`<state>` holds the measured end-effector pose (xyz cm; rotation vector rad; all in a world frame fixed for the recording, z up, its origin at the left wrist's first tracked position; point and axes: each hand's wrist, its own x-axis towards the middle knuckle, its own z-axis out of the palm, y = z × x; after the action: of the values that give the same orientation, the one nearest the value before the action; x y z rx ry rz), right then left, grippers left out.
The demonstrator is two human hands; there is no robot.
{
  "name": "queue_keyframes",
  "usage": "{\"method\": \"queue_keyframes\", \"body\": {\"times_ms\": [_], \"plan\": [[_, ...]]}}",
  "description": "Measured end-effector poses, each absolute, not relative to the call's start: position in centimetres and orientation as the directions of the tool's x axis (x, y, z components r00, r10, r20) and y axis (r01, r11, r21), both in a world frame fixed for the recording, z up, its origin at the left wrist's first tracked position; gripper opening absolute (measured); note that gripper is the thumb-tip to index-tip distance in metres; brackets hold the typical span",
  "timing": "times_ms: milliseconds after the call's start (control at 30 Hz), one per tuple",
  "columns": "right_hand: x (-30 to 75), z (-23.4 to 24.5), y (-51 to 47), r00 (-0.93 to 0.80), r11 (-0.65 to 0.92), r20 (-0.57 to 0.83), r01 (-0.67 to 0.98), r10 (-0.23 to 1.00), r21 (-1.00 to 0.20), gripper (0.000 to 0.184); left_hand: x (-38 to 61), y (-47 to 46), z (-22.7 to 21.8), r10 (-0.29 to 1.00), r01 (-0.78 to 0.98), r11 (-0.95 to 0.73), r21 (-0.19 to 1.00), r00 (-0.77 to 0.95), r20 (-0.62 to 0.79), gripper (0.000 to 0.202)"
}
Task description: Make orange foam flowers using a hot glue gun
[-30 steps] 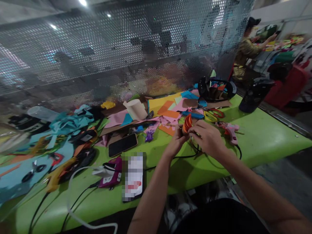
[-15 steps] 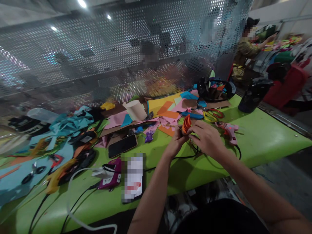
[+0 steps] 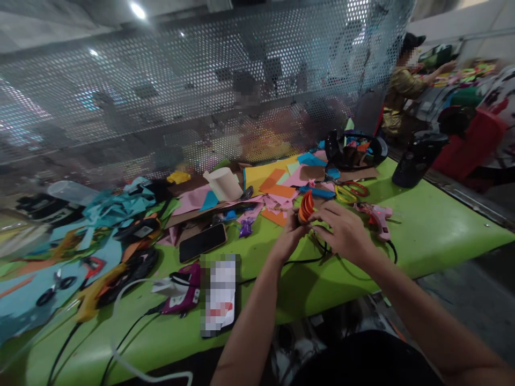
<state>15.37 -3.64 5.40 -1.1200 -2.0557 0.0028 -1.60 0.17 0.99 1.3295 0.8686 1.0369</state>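
Note:
Above the green table, my left hand (image 3: pixel 293 231) is closed around the lower end of an orange curled paper piece (image 3: pixel 306 208), made of several layered strips. My right hand (image 3: pixel 341 228) comes in from the right, its fingers bent and their tips at the side of the same piece. The exact contact of the right fingertips is hard to see. Just right of that hand lies a pink glue gun (image 3: pixel 380 217) with a black cord. Orange paper sheets (image 3: pixel 277 185) and pink scraps lie beyond my hands, beside scissors with red and yellow handles (image 3: pixel 352 190).
The green table (image 3: pixel 434 214) carries a dark phone (image 3: pixel 203 242), a second phone (image 3: pixel 220 295), a purple power strip (image 3: pixel 183 295), a yellow glue gun (image 3: pixel 94 292) and black scissors (image 3: pixel 54 287). A dark tumbler (image 3: pixel 418 161) stands right. Behind rises a perforated metal panel (image 3: pixel 193 96); a person sits beyond it.
The orange paper piece has shifted slightly left and down with my left hand. The right hand stays beside it with only a small finger movement.

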Motion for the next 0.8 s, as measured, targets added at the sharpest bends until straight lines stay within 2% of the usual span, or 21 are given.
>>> {"method": "queue_keyframes", "body": {"times_ms": [200, 367, 567, 800], "plan": [[17.4, 6.1, -4.3, -0.180, 0.595, 0.666, 0.652, 0.724, -0.470, 0.015, -1.6, 0.3, 1.2, 0.949, -0.163, -0.023, 0.986, 0.305, 0.073, 0.038], [19.7, 5.4, -4.5, -0.098, 0.545, 0.643, 0.636, 0.759, -0.546, 0.013, -1.7, 0.6, 0.6, 0.954, -0.220, 0.000, 0.975, 0.291, 0.066, 0.042], [20.0, 4.9, -4.3, -0.109, 0.546, 0.614, 0.597, 0.781, -0.588, 0.013, -1.7, 0.8, -0.2, 0.956, -0.200, 0.056, 0.978, 0.292, 0.006, 0.045], [17.6, 5.3, -3.9, -0.170, 0.591, 0.614, 0.550, 0.771, -0.590, 0.010, -1.6, 0.8, -0.3, 0.943, -0.128, 0.038, 0.991, 0.332, 0.007, 0.046]]}}
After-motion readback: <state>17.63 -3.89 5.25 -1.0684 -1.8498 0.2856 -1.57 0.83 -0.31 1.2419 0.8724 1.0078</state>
